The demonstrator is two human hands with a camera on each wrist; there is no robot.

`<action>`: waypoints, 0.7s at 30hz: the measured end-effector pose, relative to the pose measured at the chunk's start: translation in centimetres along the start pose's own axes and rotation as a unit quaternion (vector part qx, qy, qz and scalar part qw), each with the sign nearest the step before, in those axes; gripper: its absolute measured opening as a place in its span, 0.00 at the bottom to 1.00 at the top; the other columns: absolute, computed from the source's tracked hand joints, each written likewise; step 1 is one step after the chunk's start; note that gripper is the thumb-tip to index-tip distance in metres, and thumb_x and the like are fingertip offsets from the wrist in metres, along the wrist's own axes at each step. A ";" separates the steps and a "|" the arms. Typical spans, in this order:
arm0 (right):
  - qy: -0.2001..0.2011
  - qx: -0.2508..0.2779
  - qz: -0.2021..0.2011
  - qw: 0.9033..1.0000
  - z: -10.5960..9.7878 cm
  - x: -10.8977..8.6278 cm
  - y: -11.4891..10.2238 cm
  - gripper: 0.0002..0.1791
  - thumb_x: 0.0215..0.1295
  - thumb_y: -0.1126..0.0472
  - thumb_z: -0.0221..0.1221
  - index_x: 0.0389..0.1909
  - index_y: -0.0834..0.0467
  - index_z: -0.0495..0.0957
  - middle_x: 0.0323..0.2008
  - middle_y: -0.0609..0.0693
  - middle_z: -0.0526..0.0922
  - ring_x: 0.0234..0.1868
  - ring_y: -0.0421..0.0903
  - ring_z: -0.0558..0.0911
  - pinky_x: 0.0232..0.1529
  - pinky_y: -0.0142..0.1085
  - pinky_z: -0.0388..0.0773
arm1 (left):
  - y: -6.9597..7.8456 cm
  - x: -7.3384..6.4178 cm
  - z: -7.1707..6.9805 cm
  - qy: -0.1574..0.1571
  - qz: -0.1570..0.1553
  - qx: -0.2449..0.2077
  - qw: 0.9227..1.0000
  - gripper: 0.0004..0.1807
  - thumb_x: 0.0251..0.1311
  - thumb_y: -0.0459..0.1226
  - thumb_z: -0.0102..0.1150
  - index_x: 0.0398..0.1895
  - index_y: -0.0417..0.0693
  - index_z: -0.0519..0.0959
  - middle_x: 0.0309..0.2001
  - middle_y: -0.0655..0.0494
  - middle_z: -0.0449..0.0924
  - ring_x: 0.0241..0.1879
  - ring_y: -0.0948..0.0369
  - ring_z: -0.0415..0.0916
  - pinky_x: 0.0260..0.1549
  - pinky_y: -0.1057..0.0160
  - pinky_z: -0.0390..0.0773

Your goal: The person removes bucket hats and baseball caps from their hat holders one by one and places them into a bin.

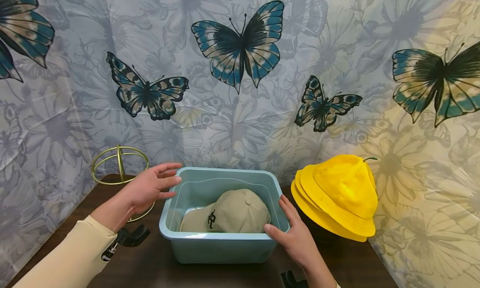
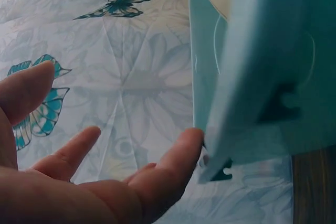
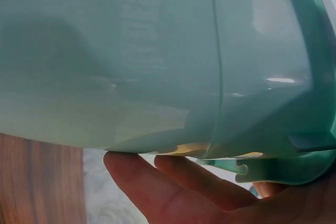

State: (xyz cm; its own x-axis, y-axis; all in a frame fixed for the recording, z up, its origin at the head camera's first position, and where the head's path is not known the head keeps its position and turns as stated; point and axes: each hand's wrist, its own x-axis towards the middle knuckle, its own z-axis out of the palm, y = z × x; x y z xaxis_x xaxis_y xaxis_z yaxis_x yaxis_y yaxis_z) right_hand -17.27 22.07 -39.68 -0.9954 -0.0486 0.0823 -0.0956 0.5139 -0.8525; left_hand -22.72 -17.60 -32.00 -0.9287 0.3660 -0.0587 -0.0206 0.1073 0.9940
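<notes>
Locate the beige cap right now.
Head view, lower centre: the beige cap lies inside the light-blue bin, brim pointing left, with the yellow hats to the bin's right.

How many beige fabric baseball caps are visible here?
1: the beige fabric baseball cap lies inside the light-blue plastic bin, brim toward the left in the head view. Any others beneath it would be hidden.

A dark wooden table (image 1: 146, 267) bears a light-blue bin (image 1: 225, 250) between a gold wire stand (image 1: 120, 164) and yellow hats (image 1: 339, 188).
</notes>
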 end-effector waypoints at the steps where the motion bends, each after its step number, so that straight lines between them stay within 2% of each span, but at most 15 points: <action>1: 0.000 0.000 0.000 1.000 0.0 0.0 0.0 0.50 0.61 0.42 0.67 0.78 0.54 0.54 0.78 0.46 0.47 0.76 0.58 0.49 0.65 0.68 0.51 | -0.2 -0.3 -0.1 0.003 0.007 0.001 1.000 0.38 0.72 0.40 0.56 0.77 0.37 0.51 0.75 0.31 0.42 0.70 0.36 0.53 0.61 0.43 0.67; 8: 0.000 -0.004 0.002 1.000 0.0 0.0 0.0 0.50 0.60 0.41 0.66 0.78 0.53 0.54 0.78 0.46 0.47 0.76 0.59 0.50 0.64 0.69 0.51 | -2.2 -2.4 -0.3 0.026 0.057 0.004 0.998 0.36 0.71 0.38 0.57 0.75 0.35 0.55 0.75 0.36 0.47 0.70 0.38 0.56 0.64 0.41 0.60; 14: 0.002 -0.002 0.001 1.000 0.0 0.0 0.0 0.51 0.61 0.41 0.66 0.78 0.54 0.54 0.78 0.46 0.46 0.75 0.59 0.50 0.64 0.69 0.51 | -4.1 -3.7 0.0 0.009 0.075 -0.051 0.996 0.34 0.72 0.35 0.55 0.76 0.35 0.54 0.76 0.40 0.41 0.71 0.37 0.49 0.66 0.40 0.56; 17: 0.003 -0.003 0.000 1.000 0.0 0.0 0.0 0.51 0.60 0.41 0.67 0.78 0.54 0.53 0.78 0.46 0.46 0.75 0.59 0.50 0.64 0.69 0.52 | -5.0 -4.1 0.4 0.004 0.080 -0.066 0.995 0.33 0.73 0.34 0.54 0.76 0.37 0.54 0.76 0.41 0.41 0.72 0.36 0.50 0.64 0.45 0.60; 21: 0.003 -0.004 0.001 1.000 0.1 0.1 0.0 0.51 0.60 0.40 0.66 0.78 0.54 0.54 0.78 0.46 0.46 0.75 0.59 0.50 0.64 0.69 0.52 | -6.2 -4.7 1.1 0.004 0.080 -0.079 0.994 0.34 0.72 0.32 0.53 0.77 0.41 0.53 0.77 0.41 0.44 0.73 0.38 0.49 0.59 0.58 0.67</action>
State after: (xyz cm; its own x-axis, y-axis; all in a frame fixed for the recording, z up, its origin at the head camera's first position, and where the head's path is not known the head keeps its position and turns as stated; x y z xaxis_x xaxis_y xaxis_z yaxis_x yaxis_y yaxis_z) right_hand -17.33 22.01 -39.70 -0.9957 -0.0421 0.0830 -0.0928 0.5210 -0.8485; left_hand -17.82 -18.96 -38.03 -0.9275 0.3597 0.1016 0.0705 -0.0987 0.9926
